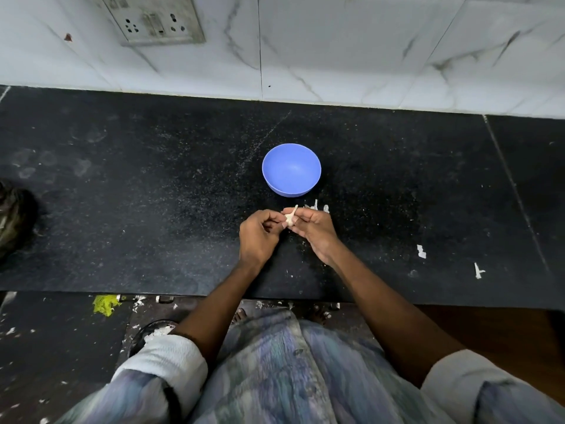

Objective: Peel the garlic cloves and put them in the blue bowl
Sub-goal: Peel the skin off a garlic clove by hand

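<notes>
A black speckled worktop (153,194) runs across the view, backed along its far edge by a white marbled tile wall (336,50) that carries a switch and socket plate (159,19) near the far left corner. The person stands at the near edge, in a pale patterned shirt (275,377) with the sleeves rolled up, and both forearms reach out over the middle of the worktop. The blue bowl (291,169) sits upright about midway between the far and near edges, a little right of centre; nothing can be seen inside it. Just nearer than the bowl the two hands meet. The left hand (258,235) has its fingers curled, with the fingertips pinching at the garlic clove (289,220); the right hand (315,229) grips the same clove between curled fingers and thumb. The clove is pale, held above the worktop, with a thin strip of skin (294,210) sticking up from it toward the bowl. A few white bits of peel (316,205) lie on the worktop between the right hand and the bowl, and two more scraps (421,251) lie toward the near right corner.
</notes>
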Tool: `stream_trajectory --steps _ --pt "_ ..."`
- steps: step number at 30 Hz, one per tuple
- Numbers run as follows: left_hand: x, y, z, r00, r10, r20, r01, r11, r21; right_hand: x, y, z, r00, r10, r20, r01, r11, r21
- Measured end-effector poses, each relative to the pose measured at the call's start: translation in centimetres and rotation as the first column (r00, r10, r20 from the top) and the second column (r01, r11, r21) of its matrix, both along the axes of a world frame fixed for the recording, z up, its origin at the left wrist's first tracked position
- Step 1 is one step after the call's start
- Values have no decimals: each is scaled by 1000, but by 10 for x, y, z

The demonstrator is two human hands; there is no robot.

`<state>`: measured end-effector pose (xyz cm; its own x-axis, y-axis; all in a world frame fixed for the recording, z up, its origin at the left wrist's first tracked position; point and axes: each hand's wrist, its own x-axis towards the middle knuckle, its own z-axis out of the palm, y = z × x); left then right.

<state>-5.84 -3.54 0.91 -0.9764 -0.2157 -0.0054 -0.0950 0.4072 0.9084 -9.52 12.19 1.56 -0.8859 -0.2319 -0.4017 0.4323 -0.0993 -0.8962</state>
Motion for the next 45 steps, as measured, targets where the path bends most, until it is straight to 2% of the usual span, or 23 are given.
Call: stream_trajectory --steps 7,18,22,26,31,33,37,39,42,45 --pt "1 0 -4 998 -2 -56 1 1000 -9 0 -2 -1 1000 -3 8 3 1000 26" --pt "3 -6 -12 1000 7 -30 -6 1000 4 13 -13 4 999 -50 -9 50 996 73" --pt "2 -7 -9 998 -57 -27 58 996 73 16 -11 10 993 -119 -10 119 992 51" --pt "-1 -12 -18 991 -118 57 110 987 118 17 -14 11 997 -73 19 71 995 65" --pt "1 -12 -21 985 -133 108 112 977 182 20 -17 14 995 -73 65 70 996 56" --pt "4 -9 -20 982 -135 135 98 963 252 18 -17 12 990 -99 100 95 994 53" --pt "7 -5 -18 976 -65 207 -31 901 433 14 -15 10 979 -111 173 121 991 -52" --pt "8 -7 -19 972 -23 233 -93 877 472 14 -14 8 974 -118 194 142 983 -115" --pt "9 -12 -22 970 51 236 -155 880 448 13 -15 6 962 -128 242 176 966 -187" --pt "11 -18 -21 976 58 210 -128 931 341 13 -14 5 964 -97 246 149 968 -202"
